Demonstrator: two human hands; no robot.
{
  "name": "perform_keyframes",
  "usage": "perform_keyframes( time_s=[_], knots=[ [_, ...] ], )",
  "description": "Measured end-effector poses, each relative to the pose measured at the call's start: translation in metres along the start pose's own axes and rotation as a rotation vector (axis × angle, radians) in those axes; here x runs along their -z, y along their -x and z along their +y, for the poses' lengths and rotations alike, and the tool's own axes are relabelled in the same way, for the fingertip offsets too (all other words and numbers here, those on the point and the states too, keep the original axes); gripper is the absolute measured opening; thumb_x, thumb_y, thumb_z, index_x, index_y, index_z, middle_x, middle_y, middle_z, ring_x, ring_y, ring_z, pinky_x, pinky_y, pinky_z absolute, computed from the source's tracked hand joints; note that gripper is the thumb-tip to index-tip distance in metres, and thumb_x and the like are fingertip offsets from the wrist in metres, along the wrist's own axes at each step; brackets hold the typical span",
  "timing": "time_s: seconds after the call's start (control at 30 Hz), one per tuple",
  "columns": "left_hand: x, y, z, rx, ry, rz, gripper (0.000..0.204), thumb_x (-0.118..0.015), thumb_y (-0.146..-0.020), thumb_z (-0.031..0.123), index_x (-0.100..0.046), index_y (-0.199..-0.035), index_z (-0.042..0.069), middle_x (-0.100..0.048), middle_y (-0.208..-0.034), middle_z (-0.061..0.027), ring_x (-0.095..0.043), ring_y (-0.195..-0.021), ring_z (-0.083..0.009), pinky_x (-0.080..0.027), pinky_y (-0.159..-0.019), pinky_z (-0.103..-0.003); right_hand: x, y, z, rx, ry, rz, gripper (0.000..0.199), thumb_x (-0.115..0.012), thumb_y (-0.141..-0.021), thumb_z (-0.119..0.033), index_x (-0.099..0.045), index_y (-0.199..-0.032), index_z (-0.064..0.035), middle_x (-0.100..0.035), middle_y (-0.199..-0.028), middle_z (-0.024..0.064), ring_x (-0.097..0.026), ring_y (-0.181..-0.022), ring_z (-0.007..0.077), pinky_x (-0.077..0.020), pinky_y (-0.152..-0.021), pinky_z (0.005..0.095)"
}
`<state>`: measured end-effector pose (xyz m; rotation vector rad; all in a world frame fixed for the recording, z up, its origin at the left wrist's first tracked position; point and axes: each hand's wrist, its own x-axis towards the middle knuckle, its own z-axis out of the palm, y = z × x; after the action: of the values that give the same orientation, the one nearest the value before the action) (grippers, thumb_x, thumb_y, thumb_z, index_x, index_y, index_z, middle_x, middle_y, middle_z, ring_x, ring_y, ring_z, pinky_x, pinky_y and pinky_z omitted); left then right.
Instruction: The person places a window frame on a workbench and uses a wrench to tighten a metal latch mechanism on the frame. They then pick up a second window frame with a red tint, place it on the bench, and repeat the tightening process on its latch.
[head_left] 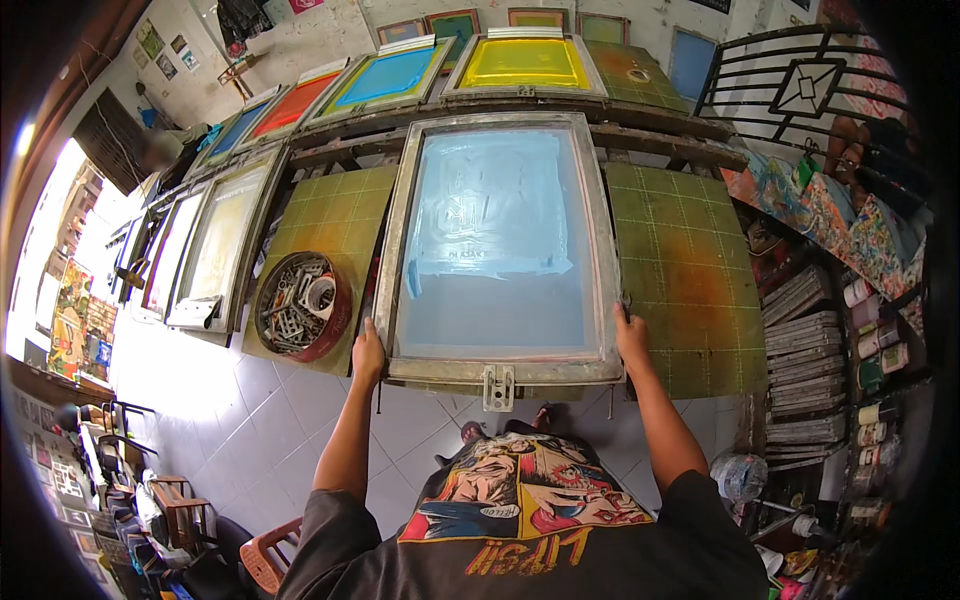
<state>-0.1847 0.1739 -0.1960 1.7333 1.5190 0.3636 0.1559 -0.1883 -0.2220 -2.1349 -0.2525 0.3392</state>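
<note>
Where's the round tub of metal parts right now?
In the head view, the round tub sits on a green board left of the framed light-blue screen, near the left hand.

Left of the yellow screen (pixel 528 63) stand a bright-blue screen (pixel 386 76) and, farther left, a red screen (pixel 296 103). Just right of the yellow screen lies a green board (pixel 622 62), with a black metal railing (pixel 812 88) beyond; nearer the viewer, well to its right, sits a frame stack (pixel 803 360).
</note>
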Motion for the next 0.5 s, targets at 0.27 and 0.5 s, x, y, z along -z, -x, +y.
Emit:
perform_keyframes(
  time_s=[0.27,0.5],
  knots=[
    [0.0,-0.013,0.005,-0.019,0.007,-0.025,0.074,-0.028,-0.098,0.054,-0.059,-0.111,-0.012,-0.059,-0.112,-0.0338,-0.054,-0.111,-0.0453,-0.039,-0.095,-0.044,-0.016,-0.003,0.014,-0.005,0.003,0.059,0.069,-0.054,-0.087,-0.06,-0.057,-0.072,0.0073,-0.057,-0.068,0.0241,-0.06,-0.07,0.0347,-0.0443,-0.066,0.0447],
    [0.001,-0.026,-0.013,-0.103,-0.022,-0.017,0.074,-0.027,-0.098,0.053,-0.061,-0.103,-0.013,-0.061,-0.102,-0.0353,-0.056,-0.103,-0.0489,-0.042,-0.09,-0.046,-0.025,-0.002,0.018,0.071,0.046,0.046,0.07,-0.054,-0.088,-0.059,-0.06,-0.076,0.0099,-0.06,-0.069,0.027,-0.062,-0.071,0.0415,-0.0459,-0.067,0.0461]
  ],
)
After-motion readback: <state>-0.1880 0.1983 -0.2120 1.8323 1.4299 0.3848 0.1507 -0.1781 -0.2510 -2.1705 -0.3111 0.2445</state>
